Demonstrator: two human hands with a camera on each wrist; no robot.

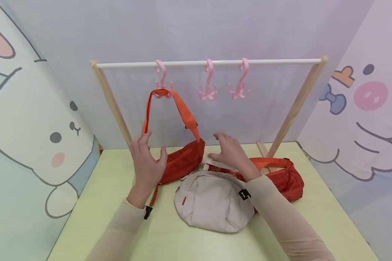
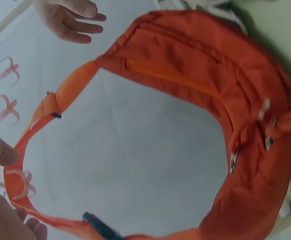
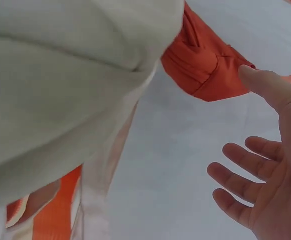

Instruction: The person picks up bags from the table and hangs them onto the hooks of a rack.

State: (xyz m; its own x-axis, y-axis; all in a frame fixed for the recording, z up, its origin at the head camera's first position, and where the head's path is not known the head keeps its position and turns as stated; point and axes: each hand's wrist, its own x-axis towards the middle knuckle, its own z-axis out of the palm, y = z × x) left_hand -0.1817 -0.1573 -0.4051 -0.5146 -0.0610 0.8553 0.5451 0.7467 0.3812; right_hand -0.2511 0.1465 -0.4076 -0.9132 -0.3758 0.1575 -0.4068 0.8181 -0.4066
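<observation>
A red-orange waist bag [image 1: 184, 159] hangs by its orange strap [image 1: 183, 110] from the leftmost pink hook [image 1: 162, 74]. At its left side my left hand [image 1: 147, 159] is held with fingers spread and relaxed, overlapping the bag in the head view. My right hand [image 1: 233, 156] is to the right of that bag, above a beige bag [image 1: 212, 201], its fingers apart and nothing in the palm. In the right wrist view, the thumb of this hand overlaps the end of the hanging red-orange bag [image 3: 205, 65]. A cord with a black buckle [image 1: 148, 212] dangles below the left hand.
A white rail [image 1: 183, 63] on wooden posts [image 1: 297, 105] crosses the back. Two more pink hooks [image 1: 209, 81] hang on it, with nothing on them. Another red-orange waist bag [image 1: 290, 183] lies on the pale yellow table [image 1: 326, 224] at right, partly behind the right forearm.
</observation>
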